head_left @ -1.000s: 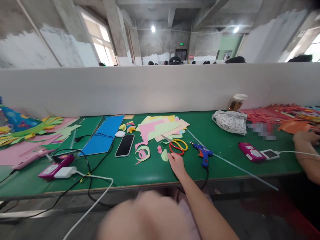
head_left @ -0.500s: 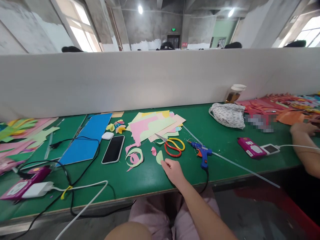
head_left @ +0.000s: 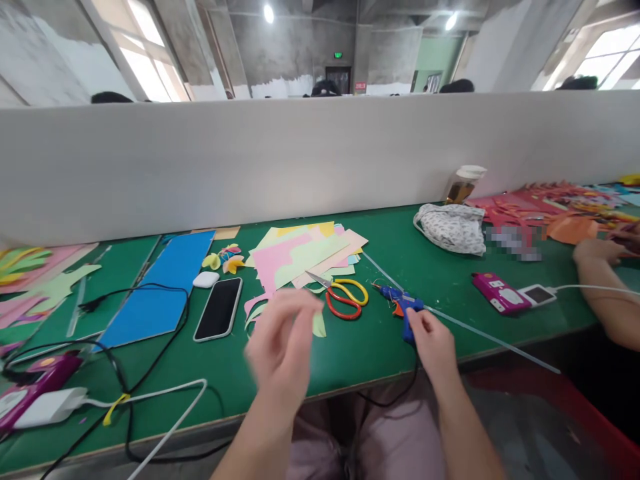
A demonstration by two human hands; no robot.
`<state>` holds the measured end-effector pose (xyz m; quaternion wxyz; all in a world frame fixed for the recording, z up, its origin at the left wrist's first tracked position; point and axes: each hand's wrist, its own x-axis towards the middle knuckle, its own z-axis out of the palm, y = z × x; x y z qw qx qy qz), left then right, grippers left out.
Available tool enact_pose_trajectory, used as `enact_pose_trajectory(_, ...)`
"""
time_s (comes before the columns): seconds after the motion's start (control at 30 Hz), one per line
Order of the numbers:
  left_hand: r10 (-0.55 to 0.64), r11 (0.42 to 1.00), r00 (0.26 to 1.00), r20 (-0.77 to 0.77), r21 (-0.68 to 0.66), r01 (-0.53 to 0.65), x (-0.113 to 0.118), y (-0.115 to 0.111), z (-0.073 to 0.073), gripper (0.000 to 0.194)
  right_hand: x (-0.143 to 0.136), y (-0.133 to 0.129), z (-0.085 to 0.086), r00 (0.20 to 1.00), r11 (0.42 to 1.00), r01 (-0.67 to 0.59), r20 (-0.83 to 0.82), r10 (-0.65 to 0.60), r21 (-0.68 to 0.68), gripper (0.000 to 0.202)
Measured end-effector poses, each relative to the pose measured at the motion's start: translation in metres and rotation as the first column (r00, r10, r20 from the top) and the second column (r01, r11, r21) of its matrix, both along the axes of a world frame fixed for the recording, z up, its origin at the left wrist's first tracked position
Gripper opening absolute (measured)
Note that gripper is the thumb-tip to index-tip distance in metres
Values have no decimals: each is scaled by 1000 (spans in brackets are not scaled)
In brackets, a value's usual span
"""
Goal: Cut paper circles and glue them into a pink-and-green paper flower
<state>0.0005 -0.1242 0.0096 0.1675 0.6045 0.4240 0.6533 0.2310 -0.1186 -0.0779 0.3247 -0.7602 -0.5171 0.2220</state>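
Note:
My left hand [head_left: 283, 343] hangs over the paper scraps, its fingers curled and smeared by motion. It covers the pink paper piece and part of the curled strips [head_left: 253, 310]. A light green paper piece [head_left: 319, 325] shows just beyond its fingers. My right hand [head_left: 434, 343] has its thumb and fingers closed at the handle of a blue hot glue gun [head_left: 407, 308], which lies on the table. A clear glue stick [head_left: 493, 338] runs from behind the gun toward the lower right. Red-and-yellow-handled scissors [head_left: 345, 298] lie left of the gun, blades partly over paper.
A pile of coloured paper sheets [head_left: 305, 253], a phone [head_left: 219, 310], a white case [head_left: 206, 279], small paper flowers [head_left: 225, 259] and a blue board [head_left: 160, 290] lie leftward. Cables cross the left side. A fabric pouch [head_left: 450, 229], bottle [head_left: 466, 185] and co-worker's arm [head_left: 605, 287] are right.
My left hand has come into view over the scraps. My right hand has moved right, from the light green piece to the glue gun's handle. The view has shifted slightly.

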Motion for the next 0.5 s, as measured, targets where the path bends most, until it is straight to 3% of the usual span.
enact_pose_trajectory(0.07,-56,974,966,-252,-226,-3,11,38,-18,17,25,4,-1,992,991,76,109,-64,-111,45)
enact_pose_trajectory(0.1,-123,936,910,-395,-351,-25,18,58,-28,19,32,7,-2,986,982,92,155,-67,-163,45)
enact_pose_trajectory(0.23,-317,896,760,-567,-442,44,52,121,-69,18,32,16,-7,955,952,106,297,-16,-288,47)
enact_pose_trajectory(0.33,-403,876,630,-663,-480,56,69,144,-85,25,24,20,-7,934,944,71,353,50,-321,45)
enact_pose_trajectory(0.5,-460,869,469,-754,-491,63,77,157,-88,27,21,19,-5,908,939,61,410,89,-338,42)
